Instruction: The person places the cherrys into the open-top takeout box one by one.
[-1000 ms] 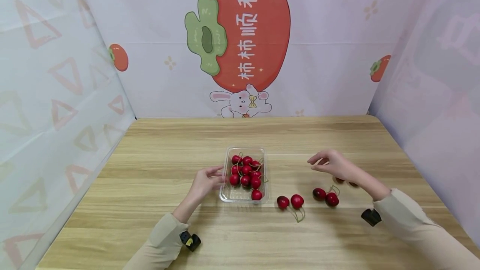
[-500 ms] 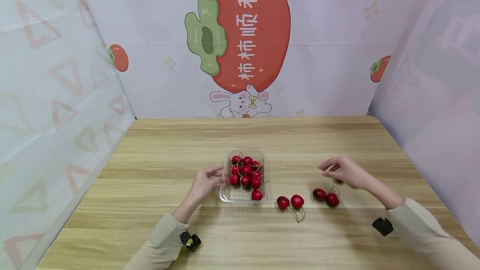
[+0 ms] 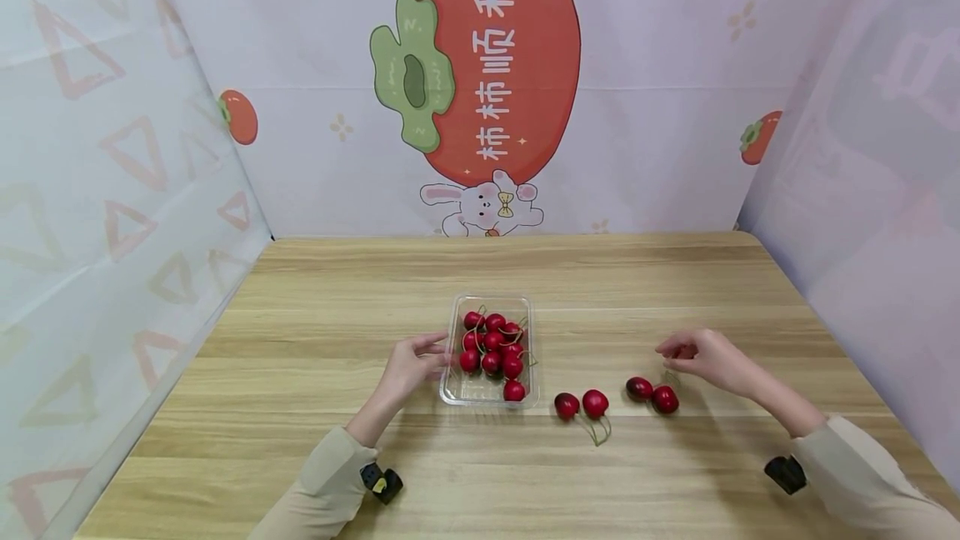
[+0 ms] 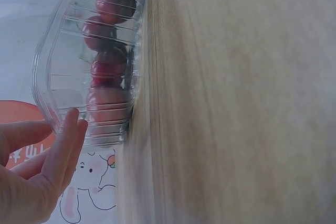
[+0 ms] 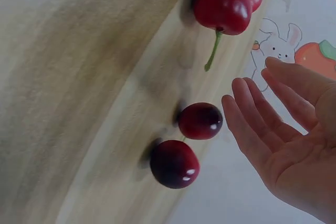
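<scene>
A clear plastic container (image 3: pixel 472 394) holds several red cherries with green stems (image 3: pixel 492 341). My left hand (image 3: pixel 408 369) is at the container's left side, its extended fingers touching the rim; in the left wrist view, the fingertips (image 4: pixel 73 116) overlap the clear wall. Over the right part of the table, my right hand (image 3: pixel 708 358) has loosely bent fingers and nothing between them. Two dark red cherries (image 5: pixel 175 163) lie just past its fingertips in the right wrist view, hidden under the hand in the head view. Another cherry pair (image 3: pixel 664 400) lies just left of this hand.
A further pair of joined cherries (image 3: pixel 595 403) lies right of the container, stems toward me. The wooden table (image 3: pixel 360 273) is bounded by a printed cloth backdrop (image 3: pixel 645 148) behind and cloth at both sides. Black wrist cameras (image 3: pixel 785 474) hang at the sleeves.
My right hand has moved to the right and toward me, lowering over the far-right cherries, which it now covers in the head view. The left hand and container stay put.
</scene>
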The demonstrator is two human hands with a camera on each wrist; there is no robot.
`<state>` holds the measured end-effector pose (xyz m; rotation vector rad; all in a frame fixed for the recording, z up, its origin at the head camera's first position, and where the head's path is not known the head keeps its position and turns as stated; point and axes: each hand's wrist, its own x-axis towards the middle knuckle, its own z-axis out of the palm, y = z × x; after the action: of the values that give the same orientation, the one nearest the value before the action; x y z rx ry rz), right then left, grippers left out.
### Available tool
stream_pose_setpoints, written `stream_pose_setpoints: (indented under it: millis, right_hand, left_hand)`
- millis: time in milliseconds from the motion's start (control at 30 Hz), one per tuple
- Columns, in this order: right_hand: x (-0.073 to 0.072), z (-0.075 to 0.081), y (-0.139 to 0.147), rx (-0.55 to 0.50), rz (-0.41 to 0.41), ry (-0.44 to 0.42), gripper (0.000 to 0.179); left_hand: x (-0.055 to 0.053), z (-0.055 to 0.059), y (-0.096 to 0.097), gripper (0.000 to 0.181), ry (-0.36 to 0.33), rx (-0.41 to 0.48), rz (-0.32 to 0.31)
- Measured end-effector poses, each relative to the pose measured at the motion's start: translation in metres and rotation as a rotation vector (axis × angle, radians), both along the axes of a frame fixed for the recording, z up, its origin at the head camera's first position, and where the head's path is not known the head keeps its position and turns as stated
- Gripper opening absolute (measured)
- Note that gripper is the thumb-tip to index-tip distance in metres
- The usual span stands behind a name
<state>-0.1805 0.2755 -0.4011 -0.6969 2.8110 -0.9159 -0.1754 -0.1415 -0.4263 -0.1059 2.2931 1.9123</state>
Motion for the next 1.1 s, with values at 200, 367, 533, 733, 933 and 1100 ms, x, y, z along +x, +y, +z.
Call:
stream_pose_setpoints:
  millis: [200,367,533,733,933,1100]
  right_hand:
    - [0.004,-0.006,0.007,-0.004,0.0,-0.001,0.016]
    - [0.004,-0.011,0.009,-0.009,-0.002,0.011,0.016]
    - [0.007,-0.014,0.008,0.005,-0.029,-0.016,0.015]
    - [0.008,-0.018,0.009,0.026,-0.059,-0.057,0.015]
    - [0.009,-0.023,0.009,0.038,-0.087,-0.05,0.014]
    - [0.009,-0.025,0.008,0.032,-0.1,-0.048,0.014]
  left_hand:
    - [0.002,0.001,0.001,0.04,0.005,0.009,0.006]
    - [0.001,0.0,0.0,0.039,0.004,0.014,0.014]
    - [0.001,-0.001,0.0,0.038,0.005,0.007,0.018]
    - [0.001,0.0,0.001,0.039,-0.001,-0.013,0.015]
    - [0.001,-0.001,0.001,0.039,-0.001,-0.011,0.018]
    - [0.001,0.0,0.001,0.039,-0.005,-0.01,0.028]
